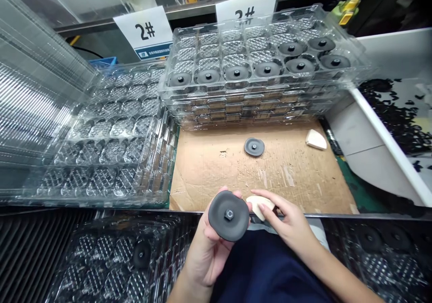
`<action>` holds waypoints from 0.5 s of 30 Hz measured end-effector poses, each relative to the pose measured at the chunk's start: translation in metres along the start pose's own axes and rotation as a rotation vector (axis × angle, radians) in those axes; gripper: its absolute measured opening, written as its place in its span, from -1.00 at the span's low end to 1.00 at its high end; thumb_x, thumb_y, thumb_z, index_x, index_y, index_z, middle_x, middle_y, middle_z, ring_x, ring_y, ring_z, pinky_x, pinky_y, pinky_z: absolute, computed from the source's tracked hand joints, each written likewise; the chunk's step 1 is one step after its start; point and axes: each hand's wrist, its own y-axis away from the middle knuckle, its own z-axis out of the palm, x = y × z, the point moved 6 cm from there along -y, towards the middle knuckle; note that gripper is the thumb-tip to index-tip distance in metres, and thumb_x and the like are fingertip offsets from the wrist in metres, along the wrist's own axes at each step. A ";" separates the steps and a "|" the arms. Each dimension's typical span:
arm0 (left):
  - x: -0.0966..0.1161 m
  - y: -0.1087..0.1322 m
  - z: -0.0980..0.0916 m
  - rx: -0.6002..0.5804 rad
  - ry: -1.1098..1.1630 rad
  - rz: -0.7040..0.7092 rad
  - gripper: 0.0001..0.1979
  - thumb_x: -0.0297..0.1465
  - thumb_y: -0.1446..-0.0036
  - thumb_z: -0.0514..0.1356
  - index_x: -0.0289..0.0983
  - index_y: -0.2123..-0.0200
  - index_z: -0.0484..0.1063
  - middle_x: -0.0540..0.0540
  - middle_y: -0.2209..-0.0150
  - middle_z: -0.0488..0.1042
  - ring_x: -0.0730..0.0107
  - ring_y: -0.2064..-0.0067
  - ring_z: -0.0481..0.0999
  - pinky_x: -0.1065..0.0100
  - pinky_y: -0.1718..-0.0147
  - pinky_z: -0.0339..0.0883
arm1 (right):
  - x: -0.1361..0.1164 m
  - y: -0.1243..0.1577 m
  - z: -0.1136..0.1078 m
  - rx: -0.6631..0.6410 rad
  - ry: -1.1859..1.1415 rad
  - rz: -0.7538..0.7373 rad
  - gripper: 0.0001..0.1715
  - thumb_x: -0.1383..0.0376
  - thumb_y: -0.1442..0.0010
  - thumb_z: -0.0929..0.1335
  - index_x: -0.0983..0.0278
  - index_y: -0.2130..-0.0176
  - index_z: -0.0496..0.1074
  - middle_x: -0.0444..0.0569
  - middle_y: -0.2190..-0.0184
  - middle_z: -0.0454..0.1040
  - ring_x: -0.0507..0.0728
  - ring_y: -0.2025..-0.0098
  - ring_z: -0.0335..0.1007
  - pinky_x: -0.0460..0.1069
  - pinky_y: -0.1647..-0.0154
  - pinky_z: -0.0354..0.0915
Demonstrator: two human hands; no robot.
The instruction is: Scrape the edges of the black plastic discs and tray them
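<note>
My left hand (212, 249) holds a black round disc (221, 224) by its edges, its face with a small central stub turned up. Pinched between the thumb and fingers of my right hand (286, 217) is a cream-coloured wedge-shaped pad (259, 205), close to the disc's right edge. A second black disc (254, 147) lies on the cardboard sheet (202, 172) beyond my hands. Another cream pad (316, 140) rests at the right side of the cardboard.
Stacked clear trays (249, 89) at the back hold several black discs. More clear trays (111, 127) stand on the left. At the right, a white bin (388, 132) contains small black pieces. Further trays (108, 262) sit below the table edge.
</note>
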 end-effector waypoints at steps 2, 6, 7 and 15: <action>0.000 0.001 0.002 0.001 -0.016 0.007 -0.45 -0.25 0.23 0.41 -0.12 0.07 0.49 -0.03 0.04 0.55 0.18 0.03 0.53 0.35 0.05 0.41 | -0.007 -0.001 -0.008 0.020 -0.021 -0.005 -0.65 0.17 -0.25 0.23 0.25 0.05 0.44 -0.01 0.16 0.55 0.10 0.34 0.49 -0.04 0.42 0.38; -0.003 0.000 0.006 0.009 -0.050 0.019 -0.46 -0.24 0.24 0.41 -0.11 0.08 0.49 -0.03 0.05 0.55 0.20 0.04 0.53 0.37 0.07 0.41 | -0.047 -0.001 -0.029 0.115 -0.057 -0.135 -0.71 0.23 -0.26 0.26 0.19 0.03 0.40 -0.07 0.13 0.53 0.07 0.20 0.47 -0.09 0.36 0.36; -0.004 -0.001 0.006 0.021 -0.065 0.027 -0.45 -0.24 0.26 0.42 -0.11 0.09 0.49 -0.04 0.06 0.56 0.24 0.05 0.54 0.40 0.08 0.41 | -0.062 0.000 -0.032 0.135 -0.050 -0.216 -0.70 0.27 -0.26 0.26 0.20 0.00 0.37 -0.07 0.12 0.52 0.06 0.17 0.45 -0.10 0.31 0.36; 0.002 -0.004 0.010 0.065 -0.205 0.122 -0.43 -0.27 0.32 0.46 -0.11 0.12 0.49 -0.03 0.12 0.54 0.22 0.07 0.51 0.28 -0.02 0.34 | -0.139 0.008 -0.007 -0.164 0.137 -0.683 -0.73 0.46 -0.25 0.18 0.37 0.14 0.41 0.00 0.32 0.51 0.09 0.31 0.36 0.00 0.25 0.26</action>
